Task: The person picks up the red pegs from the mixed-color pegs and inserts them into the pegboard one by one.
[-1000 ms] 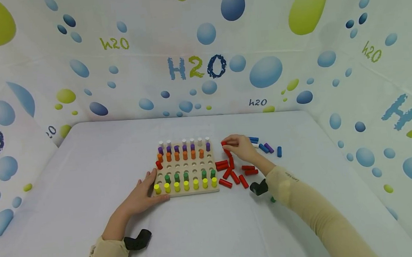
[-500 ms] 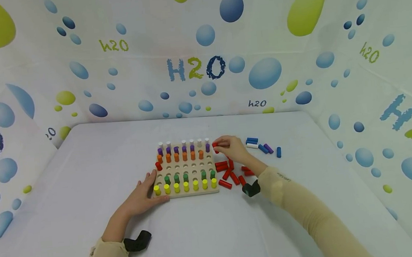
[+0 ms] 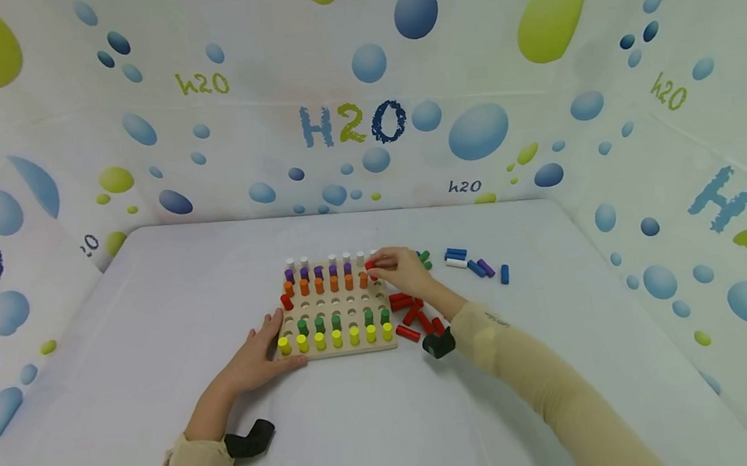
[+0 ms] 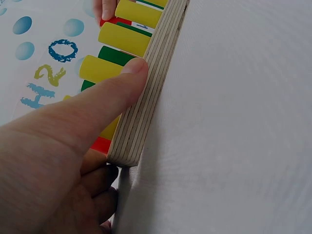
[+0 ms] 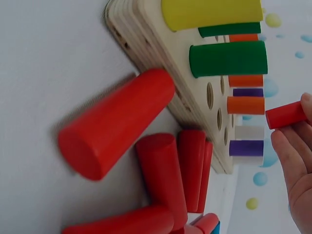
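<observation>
A wooden pegboard (image 3: 336, 303) lies on the table with rows of white, purple, orange, green and yellow pegs standing in it. One red peg (image 3: 287, 302) stands tilted at its left end. My left hand (image 3: 256, 355) holds the board's near left corner, thumb on the front edge; the thumb (image 4: 109, 92) presses the layered side. Between thumb and fingertips, my right hand (image 3: 403, 269) pinches another red peg (image 5: 286, 115), above the board's far right part, close to the orange row. In the right wrist view its lower end hangs clear of the holes.
Several loose red pegs (image 3: 408, 333) lie along the board's right side, one leaning close to its edge. Farther right are blue pegs (image 3: 505, 274), a purple peg (image 3: 486, 267) and a white peg (image 3: 456, 263). Green pegs (image 3: 425, 260) lie behind my right hand.
My right hand has carried the red peg leftward from the loose pile to over the board's right side. The left hand has stayed at the corner.
</observation>
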### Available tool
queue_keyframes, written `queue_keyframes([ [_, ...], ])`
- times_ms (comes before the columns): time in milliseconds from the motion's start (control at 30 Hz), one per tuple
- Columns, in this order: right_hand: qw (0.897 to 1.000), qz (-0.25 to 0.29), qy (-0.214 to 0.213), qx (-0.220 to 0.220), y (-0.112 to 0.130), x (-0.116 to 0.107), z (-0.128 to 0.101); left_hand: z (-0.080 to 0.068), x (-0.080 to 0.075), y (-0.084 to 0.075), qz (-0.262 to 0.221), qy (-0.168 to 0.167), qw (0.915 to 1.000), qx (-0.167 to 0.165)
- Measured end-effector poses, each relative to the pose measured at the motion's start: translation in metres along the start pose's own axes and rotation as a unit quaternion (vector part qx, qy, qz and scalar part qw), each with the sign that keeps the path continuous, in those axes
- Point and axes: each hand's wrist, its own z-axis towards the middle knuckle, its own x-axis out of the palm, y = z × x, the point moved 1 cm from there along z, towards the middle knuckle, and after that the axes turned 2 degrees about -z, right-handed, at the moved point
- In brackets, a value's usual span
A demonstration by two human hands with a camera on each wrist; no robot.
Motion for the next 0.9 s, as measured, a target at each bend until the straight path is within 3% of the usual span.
queue_keyframes([
  [900, 0.998, 0.032, 0.049, 0.001, 0.034, 0.04, 0.011, -0.002, -0.001, -0.003, -0.008, 0.011, 0.9998, -0.014],
])
